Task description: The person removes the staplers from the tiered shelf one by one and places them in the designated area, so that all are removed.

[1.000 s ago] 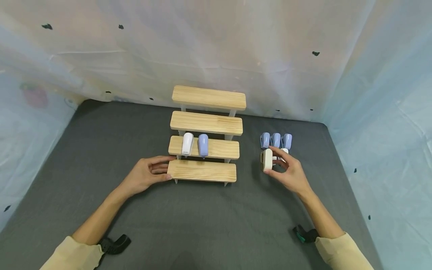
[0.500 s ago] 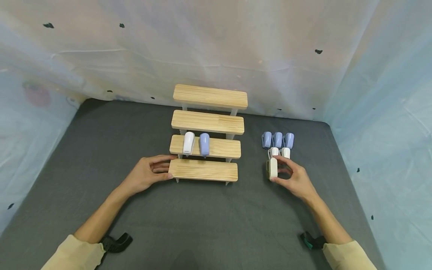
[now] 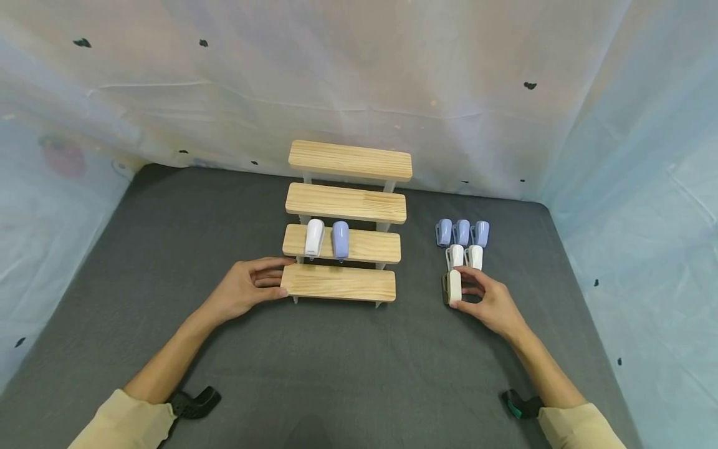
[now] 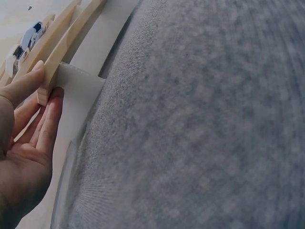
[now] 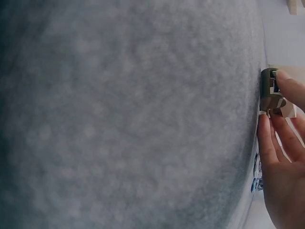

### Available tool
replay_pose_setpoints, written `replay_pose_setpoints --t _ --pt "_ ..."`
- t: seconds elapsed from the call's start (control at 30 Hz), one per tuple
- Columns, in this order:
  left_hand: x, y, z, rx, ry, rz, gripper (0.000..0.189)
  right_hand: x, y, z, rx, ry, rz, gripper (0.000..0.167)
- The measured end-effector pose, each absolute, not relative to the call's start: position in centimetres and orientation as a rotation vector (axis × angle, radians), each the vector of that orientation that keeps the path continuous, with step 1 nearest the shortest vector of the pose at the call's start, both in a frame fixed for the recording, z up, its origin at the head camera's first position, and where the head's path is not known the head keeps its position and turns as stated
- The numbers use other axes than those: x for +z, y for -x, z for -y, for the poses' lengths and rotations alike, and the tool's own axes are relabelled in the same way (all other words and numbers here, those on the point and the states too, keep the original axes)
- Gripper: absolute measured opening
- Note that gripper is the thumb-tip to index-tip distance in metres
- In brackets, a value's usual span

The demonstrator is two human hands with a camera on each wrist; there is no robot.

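Note:
My left hand (image 3: pixel 247 288) pinches the left end of the lowest board of a stepped wooden shelf (image 3: pixel 359 285). In the left wrist view its thumb lies over the board (image 4: pixel 59 57) and its fingers reach underneath. On the second step from the bottom stand a white stapler (image 3: pixel 314 237) and a blue stapler (image 3: pixel 339 239). Right of the shelf, my right hand (image 3: pixel 492 305) holds a small cream stapler (image 3: pixel 455 287) between thumb and fingers, low at the dark cloth. Its olive side (image 5: pixel 268 88) shows in the right wrist view.
Behind the cream stapler stand two white staplers (image 3: pixel 473 256), with a row of three blue staplers (image 3: pixel 461 232) farther back. A dark grey cloth (image 3: pixel 336 362) covers the table. Pale curtains (image 3: pixel 359 75) hang at the back and both sides.
My right hand has brought the cream stapler toward me and slightly right, down in front of the white staplers, which now show fully. My left hand keeps its hold on the shelf.

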State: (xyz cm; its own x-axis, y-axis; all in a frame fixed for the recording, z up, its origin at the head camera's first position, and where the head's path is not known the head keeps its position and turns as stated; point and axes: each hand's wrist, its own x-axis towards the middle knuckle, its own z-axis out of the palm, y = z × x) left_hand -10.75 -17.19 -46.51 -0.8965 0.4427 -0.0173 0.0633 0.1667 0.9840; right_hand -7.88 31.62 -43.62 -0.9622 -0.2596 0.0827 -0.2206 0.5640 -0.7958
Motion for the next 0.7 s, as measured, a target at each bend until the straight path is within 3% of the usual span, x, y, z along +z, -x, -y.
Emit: replay_pose_setpoints --t 0.7 --pt "-46.49 10.71 17.17 1.785 -0.477 -2.151 0.063 -43.26 7.78 -31.75 -1.324 0.512 -2.777 0.074"
